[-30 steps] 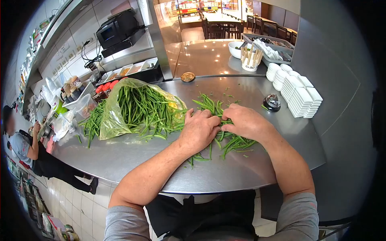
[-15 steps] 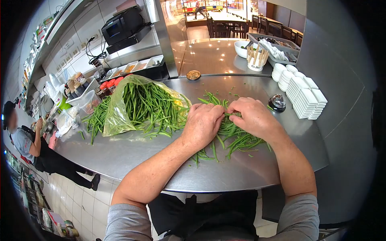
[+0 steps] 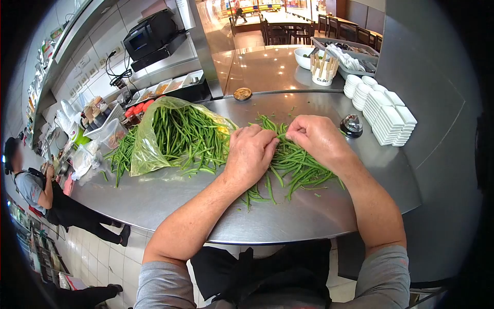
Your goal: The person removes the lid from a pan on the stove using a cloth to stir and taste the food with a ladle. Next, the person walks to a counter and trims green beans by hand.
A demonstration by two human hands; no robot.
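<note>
A pile of loose green beans [image 3: 301, 167] lies on the steel counter in front of me. Over its left side, my left hand [image 3: 250, 153] is closed on a green bean, the fingers curled and partly hiding it. My right hand [image 3: 320, 140] pinches with thumb and forefinger at the tip of a bean, just right of the left hand. A small gap separates the two hands. Left of them, an open yellowish plastic bag [image 3: 146, 149] lies on its side, with many more beans [image 3: 180, 136] spilling from its mouth.
A call bell [image 3: 351, 125] and stacked white dishes [image 3: 387, 116] stand at right. Behind are a small round dish [image 3: 242, 93], an "Order" holder [image 3: 323, 72] and a grey tub [image 3: 355, 49]. Plastic containers [image 3: 114, 135] sit at far left. A co-worker [image 3: 38, 188] stands beyond the counter's left end.
My hands have moved apart slightly, the left one shifting left and down. The view has shifted a little, and another person's dark-clothed leg now shows at lower left.
</note>
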